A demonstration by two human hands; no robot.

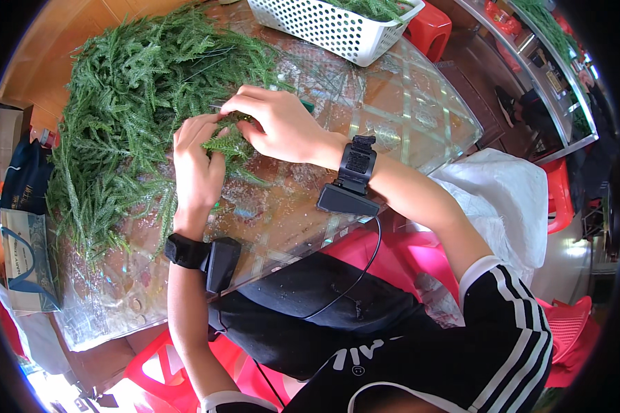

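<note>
— How far had you got at that point?

— Hard to say exactly. A big heap of green fir-like sprigs (127, 103) was piled along my left side of the glass-topped table (393, 117), and I judged most of it was unworked. The white perforated basket (334, 27) at the far edge had some greenery in it, but I couldn't tell how much.

— And your hands?

— Close together, fingertips nearly meeting. My left hand (196, 162) was closed around a small sprig (229, 146), pinching it against the table. My right hand (275, 124) came over from the other side, fingers curled down onto the top of that sprig, with a thin stem or wire (217, 107) sticking out past the fingertips.

— So where was the sprig, relative to you?

— Right between both hands, at the near edge of the heap, just touching it. Straight ahead of my lap, with the basket well beyond.

— Anything else around?

— Red plastic stools (430, 27) and a white sack (503, 199) on my right.
</note>
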